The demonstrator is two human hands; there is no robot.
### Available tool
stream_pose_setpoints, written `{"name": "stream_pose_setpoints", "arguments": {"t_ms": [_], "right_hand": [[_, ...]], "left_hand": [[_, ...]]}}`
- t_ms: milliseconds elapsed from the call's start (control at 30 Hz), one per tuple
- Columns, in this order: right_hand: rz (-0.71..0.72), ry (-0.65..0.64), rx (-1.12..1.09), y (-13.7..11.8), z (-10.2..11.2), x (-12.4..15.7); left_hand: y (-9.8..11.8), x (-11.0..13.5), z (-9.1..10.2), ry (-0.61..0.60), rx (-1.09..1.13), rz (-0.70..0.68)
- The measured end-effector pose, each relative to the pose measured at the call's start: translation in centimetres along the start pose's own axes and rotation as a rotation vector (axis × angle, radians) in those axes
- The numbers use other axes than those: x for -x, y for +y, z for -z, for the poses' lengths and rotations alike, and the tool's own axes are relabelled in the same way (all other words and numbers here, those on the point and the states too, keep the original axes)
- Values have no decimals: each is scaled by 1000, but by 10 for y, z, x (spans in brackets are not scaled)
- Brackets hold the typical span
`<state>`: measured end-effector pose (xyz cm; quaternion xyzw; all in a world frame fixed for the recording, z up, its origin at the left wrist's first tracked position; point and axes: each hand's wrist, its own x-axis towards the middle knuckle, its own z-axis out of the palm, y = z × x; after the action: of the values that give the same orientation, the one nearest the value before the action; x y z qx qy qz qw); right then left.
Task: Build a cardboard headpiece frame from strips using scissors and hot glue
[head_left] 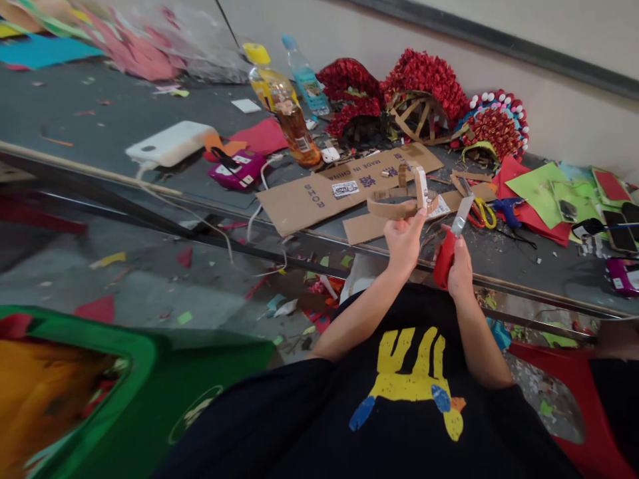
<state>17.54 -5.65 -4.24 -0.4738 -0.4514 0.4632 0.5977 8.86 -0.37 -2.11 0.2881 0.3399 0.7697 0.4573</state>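
My left hand [404,243] is closed, pinching a bent brown cardboard strip [392,207] that curves into loops above the table edge. Fingers of my right hand [460,269] wrap around red-handled scissors [444,258], whose silver blades point up and away from me. The blades are just right of the strip and look closed. Under and behind the strip lies a flat cardboard piece [309,203] with printed lettering. A smaller cardboard piece [363,228] rests nearer the edge. Yellow-handled scissors [483,214] and a blue glue gun [509,210] lie to the right.
Red paper-covered headdress shapes [424,76] stand by the wall. Two bottles, one with amber drink [297,130], stand left of them. A white power bank [172,143] and purple power socket [237,169] trail cables. Coloured paper [536,193] lies right; a green bin [200,366] stands below left.
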Motion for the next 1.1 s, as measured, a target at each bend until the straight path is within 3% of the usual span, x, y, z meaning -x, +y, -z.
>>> {"name": "stream_pose_setpoints", "arguments": {"t_ms": [200, 400, 533, 833, 1000, 1100], "right_hand": [[-155, -100, -155, -6, 8, -24], [-77, -30, -15, -3, 15, -59], [-138, -15, -111, 14, 21, -77], [-270, -91, -297, 14, 33, -75], [-212, -89, -225, 15, 33, -73], [-251, -126, -225, 16, 31, -75]], "left_hand": [[-14, -12, -3, -38, -8, -28], [-49, -40, -2, -45, -44, -13], [-65, -50, 2, -19, -6, -13], [-74, -54, 10, -110, -91, -77], [-76, -55, 11, -135, -89, -71], [-73, -54, 9, -134, -99, -53]]}}
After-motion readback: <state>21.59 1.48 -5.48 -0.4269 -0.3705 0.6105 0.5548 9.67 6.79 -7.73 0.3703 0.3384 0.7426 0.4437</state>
